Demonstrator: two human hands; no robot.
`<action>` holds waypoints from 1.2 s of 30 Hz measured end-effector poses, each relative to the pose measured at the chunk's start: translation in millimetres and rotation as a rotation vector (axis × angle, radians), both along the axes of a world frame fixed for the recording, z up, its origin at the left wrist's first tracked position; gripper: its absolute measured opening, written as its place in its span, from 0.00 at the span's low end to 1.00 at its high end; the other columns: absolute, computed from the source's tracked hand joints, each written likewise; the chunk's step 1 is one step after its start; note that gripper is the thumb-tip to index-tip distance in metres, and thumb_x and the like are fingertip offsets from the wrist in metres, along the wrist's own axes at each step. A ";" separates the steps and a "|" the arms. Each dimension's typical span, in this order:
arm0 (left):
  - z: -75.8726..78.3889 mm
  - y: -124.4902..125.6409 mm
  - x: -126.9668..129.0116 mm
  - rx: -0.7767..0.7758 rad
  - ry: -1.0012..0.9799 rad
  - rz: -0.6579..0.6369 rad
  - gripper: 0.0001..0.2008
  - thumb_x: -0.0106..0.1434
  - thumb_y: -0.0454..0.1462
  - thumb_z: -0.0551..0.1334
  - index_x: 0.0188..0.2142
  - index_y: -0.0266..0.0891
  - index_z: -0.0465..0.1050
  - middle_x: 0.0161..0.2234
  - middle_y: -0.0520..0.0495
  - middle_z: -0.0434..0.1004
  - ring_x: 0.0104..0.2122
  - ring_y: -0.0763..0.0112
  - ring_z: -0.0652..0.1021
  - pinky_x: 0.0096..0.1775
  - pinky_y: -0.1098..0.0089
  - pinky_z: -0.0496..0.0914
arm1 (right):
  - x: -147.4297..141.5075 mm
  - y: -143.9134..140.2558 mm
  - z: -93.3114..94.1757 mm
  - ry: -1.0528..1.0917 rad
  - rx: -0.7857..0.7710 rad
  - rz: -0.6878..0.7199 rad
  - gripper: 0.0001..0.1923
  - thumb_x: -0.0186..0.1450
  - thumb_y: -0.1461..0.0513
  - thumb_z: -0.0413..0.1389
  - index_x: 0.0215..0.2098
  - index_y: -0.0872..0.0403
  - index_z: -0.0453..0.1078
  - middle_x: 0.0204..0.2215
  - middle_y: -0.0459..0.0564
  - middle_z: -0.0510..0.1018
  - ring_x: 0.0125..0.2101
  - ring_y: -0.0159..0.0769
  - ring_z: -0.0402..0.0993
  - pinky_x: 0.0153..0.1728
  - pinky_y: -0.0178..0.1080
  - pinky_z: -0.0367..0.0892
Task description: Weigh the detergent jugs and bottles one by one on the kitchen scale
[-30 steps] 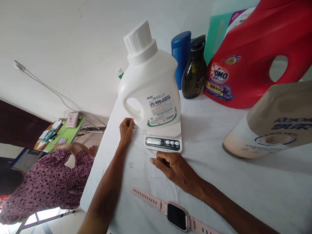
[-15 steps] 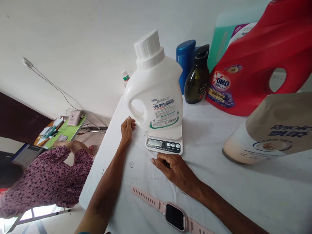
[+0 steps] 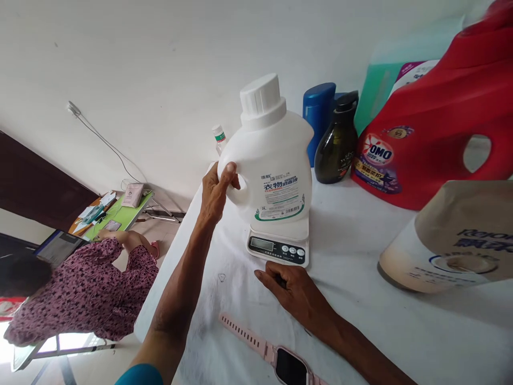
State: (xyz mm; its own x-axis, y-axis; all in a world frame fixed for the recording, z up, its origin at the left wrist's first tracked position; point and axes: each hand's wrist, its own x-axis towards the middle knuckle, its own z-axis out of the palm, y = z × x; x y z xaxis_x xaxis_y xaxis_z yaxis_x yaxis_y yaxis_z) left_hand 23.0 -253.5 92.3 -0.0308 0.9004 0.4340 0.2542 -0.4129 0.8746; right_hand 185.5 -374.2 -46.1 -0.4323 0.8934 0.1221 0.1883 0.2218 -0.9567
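**White jug gripped on the scale**

A white-covered table [image 3: 401, 331] fills the near and right of the scene. At far right stands a big red detergent jug [image 3: 433, 123], with a beige-and-white bottle [image 3: 452, 240] lying nearer, below it. In the middle, a white detergent bottle [image 3: 276, 166] stands upright on a small kitchen scale [image 3: 280, 243], cap on. Behind it to the right are a dark pump bottle [image 3: 336, 144] and a blue bottle [image 3: 318, 115]. At far left, off the table, a person in a floral top [image 3: 84, 289] bends over a green table [image 3: 116, 216].

The left hand [image 3: 216, 190] is closed around the white bottle's handle, thumb hooked over it. The right hand [image 3: 290, 283] rests loosely curled, holding nothing, on the cloth just near of the scale. A pink smartwatch [image 3: 276, 358] lies at the near edge.
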 end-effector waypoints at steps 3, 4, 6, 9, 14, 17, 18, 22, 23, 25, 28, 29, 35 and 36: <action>-1.4 9.9 8.6 -0.074 -0.071 -0.013 0.31 0.53 0.64 0.66 0.23 0.40 0.61 0.20 0.53 0.59 0.22 0.76 0.64 0.27 0.68 0.63 | -0.3 0.5 -1.6 0.001 0.003 0.010 0.27 0.72 0.46 0.48 0.23 0.51 0.48 0.20 0.41 0.54 0.23 0.29 0.51 0.26 0.36 0.48; -2.4 12.9 11.3 -0.085 -0.110 -0.009 0.32 0.51 0.64 0.68 0.23 0.41 0.60 0.20 0.54 0.57 0.20 0.78 0.61 0.25 0.69 0.61 | -0.3 0.7 -1.9 -0.002 0.007 0.010 0.27 0.72 0.46 0.48 0.23 0.51 0.47 0.20 0.41 0.54 0.23 0.29 0.50 0.26 0.36 0.48; -3.3 17.4 16.7 -0.091 -0.184 0.028 0.32 0.49 0.63 0.70 0.23 0.41 0.58 0.20 0.56 0.53 0.19 0.80 0.56 0.22 0.69 0.55 | 0.2 1.0 -1.9 -0.003 0.004 0.006 0.27 0.73 0.46 0.48 0.23 0.51 0.47 0.20 0.41 0.53 0.23 0.29 0.49 0.25 0.36 0.47; -0.3 23.1 21.4 -0.081 -0.252 0.123 0.33 0.48 0.62 0.71 0.22 0.42 0.54 0.19 0.57 0.48 0.19 0.81 0.53 0.21 0.69 0.51 | 1.4 0.9 -0.1 0.006 -0.009 0.006 0.27 0.73 0.46 0.47 0.23 0.51 0.47 0.20 0.41 0.53 0.23 0.29 0.50 0.25 0.36 0.48; 12.7 41.1 6.7 0.027 -0.346 0.276 0.33 0.47 0.62 0.71 0.21 0.43 0.53 0.19 0.58 0.46 0.18 0.81 0.52 0.20 0.70 0.50 | 2.7 0.7 1.1 0.007 -0.018 0.016 0.26 0.74 0.48 0.47 0.23 0.52 0.48 0.20 0.41 0.55 0.23 0.29 0.52 0.25 0.36 0.49; 17.1 54.9 -13.2 0.104 -0.324 0.384 0.30 0.47 0.59 0.72 0.21 0.42 0.58 0.18 0.58 0.48 0.18 0.80 0.53 0.20 0.70 0.51 | 2.5 0.8 -2.1 -0.001 -0.018 0.010 0.26 0.74 0.48 0.47 0.23 0.51 0.48 0.20 0.41 0.55 0.22 0.29 0.52 0.25 0.36 0.49; 16.9 59.1 -20.4 0.124 -0.306 0.421 0.29 0.47 0.58 0.73 0.21 0.41 0.60 0.18 0.58 0.49 0.18 0.80 0.54 0.20 0.71 0.51 | 2.3 0.8 -3.4 -0.003 -0.013 0.008 0.26 0.74 0.49 0.47 0.23 0.51 0.48 0.20 0.41 0.55 0.22 0.29 0.52 0.25 0.36 0.50; 6.9 74.9 -47.4 0.166 -0.258 0.559 0.25 0.47 0.53 0.74 0.21 0.39 0.66 0.17 0.58 0.53 0.18 0.81 0.54 0.20 0.71 0.51 | 1.4 0.6 -7.4 -0.013 0.018 0.010 0.25 0.74 0.50 0.46 0.23 0.52 0.48 0.19 0.41 0.55 0.22 0.28 0.53 0.25 0.36 0.50; 3.1 79.3 -53.0 0.169 -0.259 0.591 0.24 0.47 0.53 0.74 0.21 0.38 0.67 0.17 0.57 0.54 0.18 0.81 0.55 0.20 0.72 0.51 | 1.2 0.7 -8.1 -0.015 0.023 0.012 0.25 0.74 0.50 0.46 0.23 0.52 0.47 0.19 0.41 0.55 0.22 0.28 0.53 0.25 0.36 0.50; -4.6 89.2 -62.8 0.171 -0.270 0.647 0.23 0.47 0.53 0.74 0.23 0.38 0.70 0.17 0.57 0.57 0.18 0.80 0.57 0.21 0.72 0.53 | 0.9 0.7 -9.5 -0.014 0.026 0.013 0.25 0.75 0.50 0.46 0.23 0.51 0.47 0.19 0.41 0.55 0.21 0.28 0.52 0.25 0.36 0.50; -13.7 106.7 -73.8 0.168 -0.278 0.687 0.23 0.48 0.54 0.73 0.27 0.37 0.74 0.19 0.55 0.63 0.20 0.77 0.63 0.23 0.71 0.59 | 0.5 0.9 -11.8 -0.005 0.022 0.012 0.25 0.75 0.50 0.46 0.23 0.51 0.46 0.19 0.41 0.56 0.21 0.28 0.53 0.24 0.35 0.51; -16.1 112.9 -76.7 0.168 -0.278 0.687 0.23 0.48 0.55 0.72 0.27 0.37 0.75 0.20 0.54 0.64 0.21 0.76 0.65 0.24 0.71 0.61 | 0.3 1.1 -12.5 -0.002 0.023 0.009 0.25 0.75 0.50 0.45 0.23 0.51 0.46 0.19 0.41 0.56 0.21 0.28 0.53 0.24 0.35 0.51; -26.7 143.9 -84.4 0.137 -0.304 0.665 0.25 0.47 0.56 0.72 0.26 0.38 0.73 0.21 0.53 0.65 0.23 0.75 0.66 0.25 0.70 0.61 | -0.3 1.8 -13.7 -0.001 0.036 -0.005 0.25 0.75 0.51 0.47 0.23 0.51 0.46 0.18 0.41 0.54 0.20 0.28 0.52 0.23 0.35 0.50; -28.0 147.3 -84.6 0.134 -0.308 0.666 0.25 0.47 0.57 0.72 0.26 0.38 0.72 0.21 0.54 0.63 0.22 0.75 0.65 0.24 0.70 0.60 | 0.0 1.7 -13.8 0.002 0.036 -0.005 0.25 0.75 0.51 0.47 0.23 0.51 0.46 0.18 0.40 0.54 0.20 0.27 0.52 0.23 0.35 0.50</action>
